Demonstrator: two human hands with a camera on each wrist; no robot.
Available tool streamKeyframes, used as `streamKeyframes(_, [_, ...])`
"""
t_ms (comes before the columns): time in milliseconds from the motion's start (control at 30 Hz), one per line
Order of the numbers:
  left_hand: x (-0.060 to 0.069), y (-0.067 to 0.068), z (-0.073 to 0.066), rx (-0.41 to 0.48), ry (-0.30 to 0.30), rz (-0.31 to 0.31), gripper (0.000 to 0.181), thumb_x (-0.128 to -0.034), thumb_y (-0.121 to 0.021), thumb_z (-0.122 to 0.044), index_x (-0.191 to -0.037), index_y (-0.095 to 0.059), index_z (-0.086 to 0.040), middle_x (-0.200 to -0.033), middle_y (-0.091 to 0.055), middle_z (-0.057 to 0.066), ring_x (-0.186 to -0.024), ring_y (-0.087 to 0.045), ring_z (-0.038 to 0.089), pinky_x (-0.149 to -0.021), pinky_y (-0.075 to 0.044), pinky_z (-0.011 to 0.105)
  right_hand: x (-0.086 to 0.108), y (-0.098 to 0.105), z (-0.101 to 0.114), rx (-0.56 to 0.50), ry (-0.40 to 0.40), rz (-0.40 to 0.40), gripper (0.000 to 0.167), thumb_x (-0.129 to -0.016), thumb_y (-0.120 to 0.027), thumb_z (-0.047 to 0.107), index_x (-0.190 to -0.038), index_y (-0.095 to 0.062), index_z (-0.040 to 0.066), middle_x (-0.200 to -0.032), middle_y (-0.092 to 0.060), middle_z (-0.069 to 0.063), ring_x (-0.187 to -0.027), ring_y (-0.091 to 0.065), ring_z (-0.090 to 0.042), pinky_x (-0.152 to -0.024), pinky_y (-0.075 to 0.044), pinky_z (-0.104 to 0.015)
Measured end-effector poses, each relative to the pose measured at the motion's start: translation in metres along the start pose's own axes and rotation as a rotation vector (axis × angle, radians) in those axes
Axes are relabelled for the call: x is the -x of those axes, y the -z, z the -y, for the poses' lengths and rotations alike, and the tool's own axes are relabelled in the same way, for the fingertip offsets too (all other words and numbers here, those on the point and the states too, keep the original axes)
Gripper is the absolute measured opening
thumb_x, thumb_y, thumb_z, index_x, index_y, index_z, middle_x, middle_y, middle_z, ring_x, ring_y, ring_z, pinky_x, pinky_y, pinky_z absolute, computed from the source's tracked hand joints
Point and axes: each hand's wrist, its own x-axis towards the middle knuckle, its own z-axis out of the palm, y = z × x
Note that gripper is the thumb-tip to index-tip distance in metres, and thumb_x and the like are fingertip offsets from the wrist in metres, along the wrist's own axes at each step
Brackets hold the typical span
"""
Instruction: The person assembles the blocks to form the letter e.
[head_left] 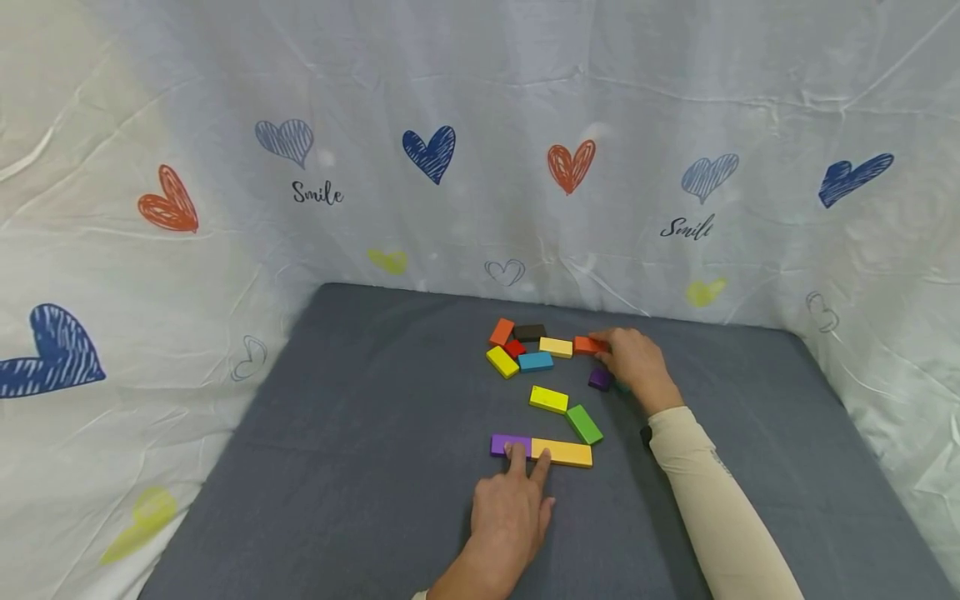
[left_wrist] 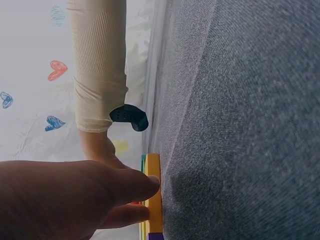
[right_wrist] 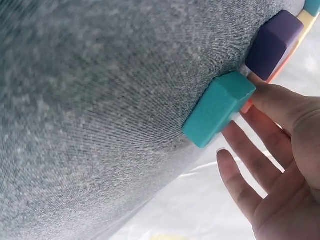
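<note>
In the head view, a purple block (head_left: 509, 445) and an orange block (head_left: 570, 453) lie end to end. Two extended fingers of my left hand (head_left: 506, 508) touch them, one on each block. Farther back on the right, my right hand (head_left: 636, 364) pinches a red-orange block (head_left: 587, 344) between thumb and finger. Beside that hand are a dark purple block (head_left: 599, 379) and a teal block (right_wrist: 219, 109), which partly hides the held block in the right wrist view. The left wrist view has my left hand (left_wrist: 80, 192) against the orange block (left_wrist: 154, 200).
Near the middle lie a yellow block (head_left: 549, 399) and a green block (head_left: 584, 424). Behind them, a blue block (head_left: 536, 362), a pale yellow block (head_left: 556, 347), a black block (head_left: 529, 332) and several others form a group. A printed curtain (head_left: 480, 167) borders the grey table (head_left: 360, 467).
</note>
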Motion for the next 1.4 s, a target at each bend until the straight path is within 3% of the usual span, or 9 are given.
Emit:
streamKeyframes(367, [0.002,-0.001,0.0,-0.021,-0.003,-0.039,0.061,-0.1004,-0.063,-0.06,-0.156,-0.053,-0.038,-0.146,-0.054,0.015,-0.049,-0.045,0.014,-0.045,-0.04,0.03,0.002,0.005,-0.006,0.004,-0.029,-0.013,0.037,-0.099,-0.075,0.012,-0.136,-0.071,0.006,-0.131,-0.069,-0.021,-0.111,-0.066,-0.043,-0.094,-0.053,-0.062])
streamKeyframes(533, [0.001,-0.001,0.0,-0.015,-0.004,-0.015,0.061,-0.1007,-0.063,-0.06,-0.157,-0.052,-0.039,-0.148,-0.053,0.014,-0.05,-0.046,0.015,-0.046,-0.04,0.03,0.007,0.007,-0.004,-0.003,-0.012,-0.05,0.036,-0.1,-0.074,0.011,-0.135,-0.07,0.003,-0.126,-0.069,-0.021,-0.108,-0.066,-0.042,-0.093,-0.053,-0.06])
streamKeyframes(867, [0.0,0.001,0.0,0.011,0.006,0.022,0.061,-0.101,-0.062,-0.06,-0.157,-0.051,-0.04,-0.149,-0.051,0.014,-0.049,-0.045,0.014,-0.045,-0.039,0.031,0.025,0.016,0.026,-0.036,0.074,-0.143,0.035,-0.096,-0.079,0.011,-0.13,-0.073,0.003,-0.123,-0.07,-0.019,-0.107,-0.067,-0.04,-0.092,-0.055,-0.058])
streamKeyframes(1267, [0.001,0.0,-0.001,0.002,0.009,0.027,0.061,-0.1011,-0.062,-0.061,-0.158,-0.05,-0.041,-0.149,-0.051,0.012,-0.05,-0.045,0.015,-0.046,-0.038,0.03,0.039,0.015,0.062,-0.085,0.155,-0.115,0.038,-0.093,-0.083,0.014,-0.129,-0.074,0.007,-0.126,-0.071,-0.014,-0.111,-0.067,-0.035,-0.093,-0.056,-0.054])
streamKeyframes(1400, [0.002,-0.001,-0.001,-0.019,0.008,-0.005,0.061,-0.1005,-0.062,-0.062,-0.157,-0.051,-0.041,-0.147,-0.053,0.013,-0.049,-0.045,0.015,-0.045,-0.039,0.03,0.043,0.015,0.072,-0.092,0.176,-0.091,0.037,-0.093,-0.084,0.015,-0.128,-0.075,0.008,-0.123,-0.072,-0.012,-0.106,-0.068,-0.033,-0.091,-0.057,-0.052])
